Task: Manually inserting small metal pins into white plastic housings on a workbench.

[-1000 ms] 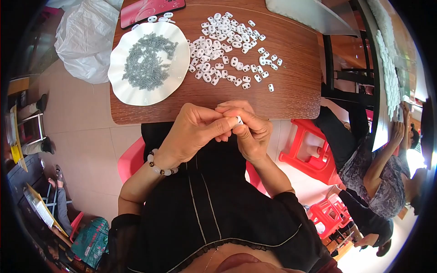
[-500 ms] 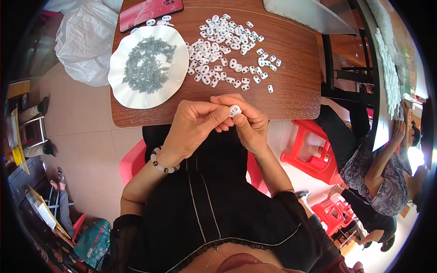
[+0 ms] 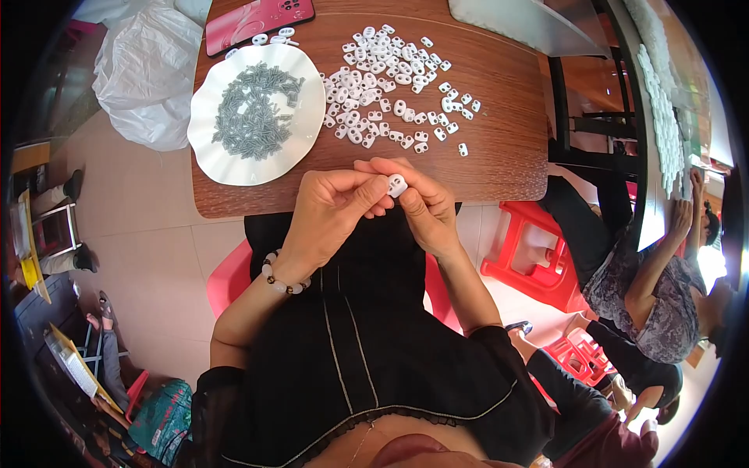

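Note:
Just over the table's near edge I hold a small white two-hole plastic cord lock (image 3: pixel 396 186) between both hands. My left hand (image 3: pixel 337 209) pinches it from the left with thumb and fingers; a beaded bracelet is on that wrist. My right hand (image 3: pixel 425 207) grips it from the right, its thumb below and forefinger above. Beyond my hands lies a spread of similar white pieces (image 3: pixel 367 97), thicker at the left and looser at the right. To the left, a white wavy-rimmed plate (image 3: pixel 204 160) bears a heap of small grey metal springs (image 3: pixel 253 117).
A pink phone (image 3: pixel 253 25) lies at the table's far left, a few white pieces beside it. White plastic bags (image 3: pixel 144 86) hang left of the brown table (image 3: pixel 499 168). Red stools (image 3: pixel 523 257) and other people sit at the right.
The white cord lock has turned a little in my fingers and shifted slightly left. At lower right, another person's dark-clothed legs have come further into view.

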